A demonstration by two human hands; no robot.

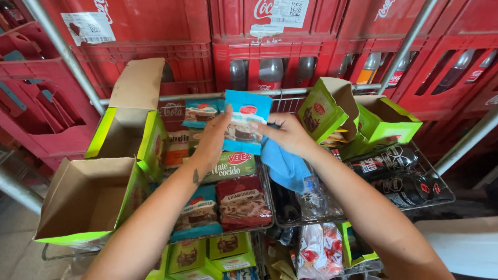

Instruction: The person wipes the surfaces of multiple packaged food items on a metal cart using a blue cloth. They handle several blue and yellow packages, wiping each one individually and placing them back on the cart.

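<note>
Our left hand (211, 140) and right hand (288, 136) pinch a glossy blue snack packet (244, 127) at centre frame; a soft blue cloth (282, 166) hangs beneath. Open cardboard boxes (98, 197) crowd the lower left; red crates (171, 31) wall the top.

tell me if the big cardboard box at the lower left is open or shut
Open. The cardboard box has its flaps spread outward, and its bare brown inside is visible with nothing seen in it.

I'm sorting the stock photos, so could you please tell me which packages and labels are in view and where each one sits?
Blue snack packet: flat, blue and white, held between left hand and right hand.
Dark red packet: rectangular, in the wire basket.
Green box: open, cardboard inside, lower left.
White label: paper, on a red crate, upper left.
Dark cans: lying at right.
</note>
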